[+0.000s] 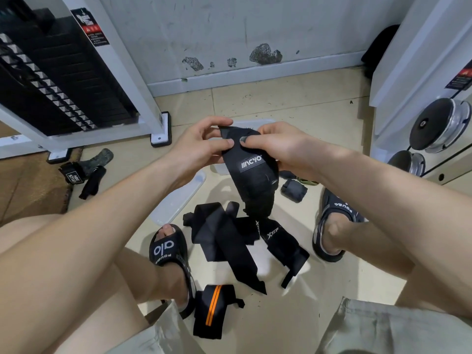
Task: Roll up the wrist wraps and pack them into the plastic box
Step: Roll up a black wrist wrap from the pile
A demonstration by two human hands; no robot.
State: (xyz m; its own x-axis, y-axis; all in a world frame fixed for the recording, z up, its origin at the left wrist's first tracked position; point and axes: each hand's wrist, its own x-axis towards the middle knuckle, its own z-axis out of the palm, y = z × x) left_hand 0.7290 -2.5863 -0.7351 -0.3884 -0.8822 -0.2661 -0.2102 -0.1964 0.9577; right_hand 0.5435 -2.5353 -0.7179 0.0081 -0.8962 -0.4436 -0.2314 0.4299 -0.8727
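Both hands meet in front of us over the floor: our left hand [201, 146] pinches the top edge of a black wrist wrap [251, 172] between thumb and fingers, and our right hand [275, 146] grips the same end from the other side, thumb pressed on the fabric. From our hands the wrap hangs down, its white-lettered label facing us, the lower end bunched and dangling free.

Just behind and below the hands sits the clear plastic box [222, 167] — mostly hidden by them — and its lid [178, 198] lies on the floor beneath our left wrist. Straight under the hanging wrap, loose black wraps [224, 238] lie in a crossed heap between our two sandalled feet. Nearer us than that heap lies an orange-striped wrap [214, 310], beside our left foot. Below our right wrist a rolled wrap [293, 190] rests on the floor — apart from the box. Far out past our left forearm, dark straps [84, 172] lie by a white machine frame [143, 85].
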